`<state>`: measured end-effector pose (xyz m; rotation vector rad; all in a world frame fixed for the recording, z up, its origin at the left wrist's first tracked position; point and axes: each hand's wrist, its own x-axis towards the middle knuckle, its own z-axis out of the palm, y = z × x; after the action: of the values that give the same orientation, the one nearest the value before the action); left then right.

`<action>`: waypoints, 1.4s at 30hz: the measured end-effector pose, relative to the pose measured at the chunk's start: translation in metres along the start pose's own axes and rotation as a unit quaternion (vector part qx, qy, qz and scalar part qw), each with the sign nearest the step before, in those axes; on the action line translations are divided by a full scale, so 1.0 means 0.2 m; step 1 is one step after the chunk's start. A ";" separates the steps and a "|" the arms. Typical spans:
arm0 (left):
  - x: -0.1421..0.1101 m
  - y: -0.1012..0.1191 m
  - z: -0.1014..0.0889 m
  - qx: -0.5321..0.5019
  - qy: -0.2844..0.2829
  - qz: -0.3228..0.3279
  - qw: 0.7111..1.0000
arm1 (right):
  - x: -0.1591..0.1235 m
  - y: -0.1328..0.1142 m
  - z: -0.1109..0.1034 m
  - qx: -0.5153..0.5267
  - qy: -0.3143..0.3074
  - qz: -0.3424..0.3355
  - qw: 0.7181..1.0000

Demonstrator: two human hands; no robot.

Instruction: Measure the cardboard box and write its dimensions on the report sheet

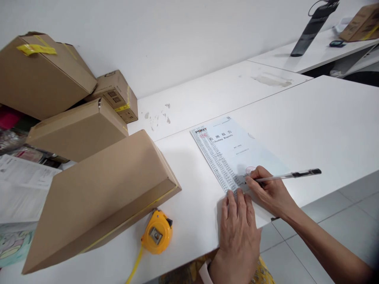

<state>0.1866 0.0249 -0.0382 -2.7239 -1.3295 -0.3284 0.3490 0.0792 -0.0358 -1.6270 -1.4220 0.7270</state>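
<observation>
A printed report sheet (237, 138) lies on the white table, with columns of small handwritten-looking marks down its left side and red stamps on it. My right hand (269, 191) grips a pen (291, 175) with a clear barrel and black cap end; its tip points at the lower left part of the sheet. Flat on the sheet's near edge rests my left hand (238, 225), fingers stretched out and holding nothing. A yellow tape measure (157, 232) sits to the left of my hands, its yellow tape running out toward the table's front edge.
A large cardboard box (103, 189) takes up the left of the table (189, 213). More cartons (44, 75) are stacked behind it, beside printed papers (23, 189). A dark bottle (314, 31) and another carton (361, 23) stand at the far right.
</observation>
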 end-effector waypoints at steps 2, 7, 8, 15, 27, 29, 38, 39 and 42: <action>0.00 0.00 0.01 0.000 0.000 -0.001 1.000 | 0.00 0.00 0.00 -0.001 -0.002 0.002 1.000; -0.01 0.00 0.03 -0.009 0.001 -0.002 1.000 | 0.00 0.01 0.00 -0.005 -0.004 -0.003 1.000; -0.01 0.01 0.03 -0.010 0.001 -0.002 1.000 | 0.01 0.00 0.00 -0.006 -0.002 -0.005 1.000; -0.01 0.01 0.04 -0.018 0.001 -0.001 1.000 | 0.00 -0.01 0.00 -0.009 0.005 -0.004 1.000; -0.01 0.01 0.04 -0.073 -0.009 -0.011 0.997 | 0.00 0.00 0.00 -0.006 0.050 0.026 0.998; -0.01 0.01 0.01 -0.100 -0.010 -0.009 0.995 | 0.01 0.01 0.00 -0.040 0.054 0.015 0.998; -0.34 -0.25 -0.26 -0.193 0.244 -0.173 0.935 | 0.05 0.13 0.03 -0.259 0.037 -0.130 0.956; -0.39 -0.32 -0.26 -0.164 0.270 -0.212 0.925 | 0.06 0.15 0.04 -0.267 0.037 -0.131 0.954; -0.50 -0.50 -0.22 -0.114 0.266 -0.293 0.911 | 0.08 0.19 0.05 -0.278 0.042 -0.112 0.953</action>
<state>0.0407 0.0025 -0.0204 -2.0485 -1.9610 -1.2320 0.3623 0.0974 -0.0721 -1.8359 -1.8167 0.1194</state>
